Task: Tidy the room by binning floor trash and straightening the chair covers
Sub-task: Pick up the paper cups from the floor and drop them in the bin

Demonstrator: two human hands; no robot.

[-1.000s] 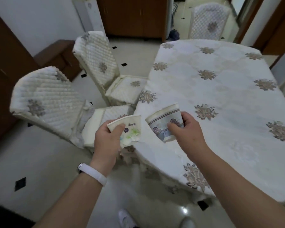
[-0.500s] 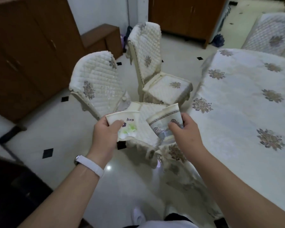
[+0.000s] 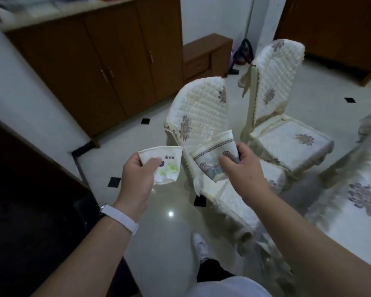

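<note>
My left hand grips a crumpled white paper cup with green and purple print. My right hand holds a second paper cup with a blue-grey pattern, thumb across its side. Both cups are held at chest height over the floor. Just behind them stands a chair with a quilted cream cover, whose cover hangs rumpled at its lower edge. A second covered chair stands further back, its cover loose at the left side.
A table under a floral cloth fills the right edge. Brown cabinets line the left wall, and a low wooden unit stands behind the chairs. A dark piece of furniture is at my left. Glossy tiled floor lies below.
The view has swung left, away from the table and toward the cabinets. Both hands still hold their cups in the same pose.
</note>
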